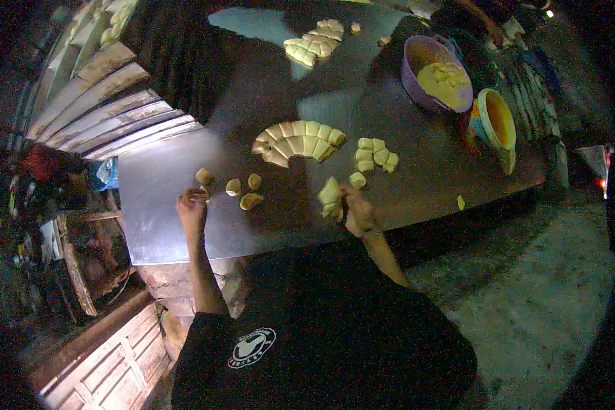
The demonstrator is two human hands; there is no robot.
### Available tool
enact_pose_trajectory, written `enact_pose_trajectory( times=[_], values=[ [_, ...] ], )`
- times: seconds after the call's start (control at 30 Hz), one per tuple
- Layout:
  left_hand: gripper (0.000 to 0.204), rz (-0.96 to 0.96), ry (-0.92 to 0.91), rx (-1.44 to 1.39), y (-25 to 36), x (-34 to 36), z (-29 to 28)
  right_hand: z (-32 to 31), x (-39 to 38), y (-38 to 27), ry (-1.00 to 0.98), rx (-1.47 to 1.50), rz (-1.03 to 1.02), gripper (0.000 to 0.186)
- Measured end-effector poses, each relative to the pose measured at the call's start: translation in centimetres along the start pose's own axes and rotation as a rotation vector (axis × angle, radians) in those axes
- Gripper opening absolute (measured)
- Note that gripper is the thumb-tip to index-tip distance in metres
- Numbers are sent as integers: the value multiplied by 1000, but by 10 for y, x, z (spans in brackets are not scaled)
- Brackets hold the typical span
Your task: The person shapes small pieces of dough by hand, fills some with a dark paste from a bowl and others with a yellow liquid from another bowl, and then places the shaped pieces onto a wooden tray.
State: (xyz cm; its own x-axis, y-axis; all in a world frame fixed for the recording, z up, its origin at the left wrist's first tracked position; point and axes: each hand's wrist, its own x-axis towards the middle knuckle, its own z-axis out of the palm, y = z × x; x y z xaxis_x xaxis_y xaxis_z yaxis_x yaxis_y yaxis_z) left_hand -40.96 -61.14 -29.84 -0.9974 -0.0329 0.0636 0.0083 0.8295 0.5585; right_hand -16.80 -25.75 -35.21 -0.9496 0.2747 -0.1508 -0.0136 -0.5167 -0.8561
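Note:
My left hand (190, 203) is at the left of the dark metal table (157, 232), fingers curled on a small dough piece (202, 197), just below another piece (203, 176). A few loose browner pieces (251, 201) lie to its right. My right hand (359, 213) is blurred, its fingers closed at the edge of a larger pale dough lump (330, 197). Above it lies a cluster of square dough pieces (379, 156). A curved, segmented arc of dough (298, 137) lies between and beyond my hands.
A purple tub of pale creamy mixture (439, 85) and a yellow-rimmed container (492, 119) stand at the right. More dough pieces (309, 46) lie farther back. Another person's arm (485, 22) shows at upper right. Wooden slats (116, 102) border the upper left; concrete floor (512, 294) is lower right.

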Motion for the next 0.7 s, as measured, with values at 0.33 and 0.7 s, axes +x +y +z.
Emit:
enact_pose_trajectory(
  times=[0.33,0.7],
  values=[
    [54,750,-825,-860,189,-80,-28,160,-33,-118,192,-761,-232,45],
    [42,730,-1006,-510,167,-96,10,133,-69,-198,309,-72,-184,22]
  ],
)
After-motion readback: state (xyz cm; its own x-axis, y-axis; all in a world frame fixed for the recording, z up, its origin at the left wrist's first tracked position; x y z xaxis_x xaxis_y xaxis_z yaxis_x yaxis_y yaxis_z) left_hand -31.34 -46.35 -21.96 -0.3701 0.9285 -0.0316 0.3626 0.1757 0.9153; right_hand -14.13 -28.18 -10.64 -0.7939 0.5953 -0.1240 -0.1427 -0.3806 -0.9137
